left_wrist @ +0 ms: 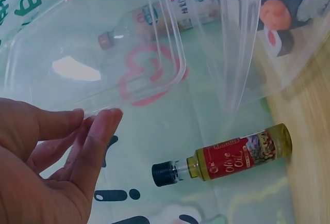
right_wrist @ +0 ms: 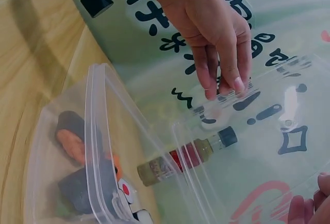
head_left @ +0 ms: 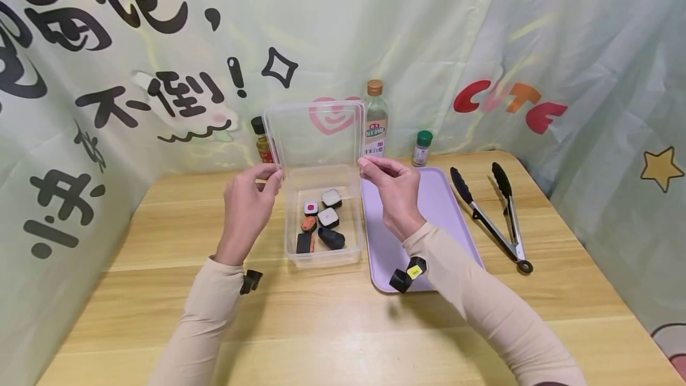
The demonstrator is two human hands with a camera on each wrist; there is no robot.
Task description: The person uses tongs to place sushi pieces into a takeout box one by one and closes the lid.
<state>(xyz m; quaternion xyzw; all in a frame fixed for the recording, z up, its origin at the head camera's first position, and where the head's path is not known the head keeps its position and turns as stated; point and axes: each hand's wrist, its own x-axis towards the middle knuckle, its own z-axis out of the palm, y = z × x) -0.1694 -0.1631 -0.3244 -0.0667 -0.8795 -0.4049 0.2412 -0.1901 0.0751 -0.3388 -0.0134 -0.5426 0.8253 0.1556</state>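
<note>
A clear plastic container (head_left: 351, 237) stands mid-table and holds several toy sushi pieces (head_left: 328, 217). Its clear lid (head_left: 316, 133) is held upright over the container's back edge. My left hand (head_left: 276, 176) pinches the lid's lower left corner, and my right hand (head_left: 364, 164) pinches its lower right corner. In the left wrist view my left hand's fingertips (left_wrist: 98, 123) close on the lid's rim (left_wrist: 103, 53). The right wrist view shows the left hand (right_wrist: 224, 84) across the lid, the container (right_wrist: 95, 146) below, and my right fingertips (right_wrist: 309, 211) at the bottom corner.
A lilac tray (head_left: 445, 207) lies right of the container, with black-tipped tongs (head_left: 493, 213) beyond it. At the back stand an olive oil bottle (head_left: 261, 139), a vinegar bottle (head_left: 375, 118) and a small green-capped shaker (head_left: 422, 148). Printed cloth surrounds the wooden table.
</note>
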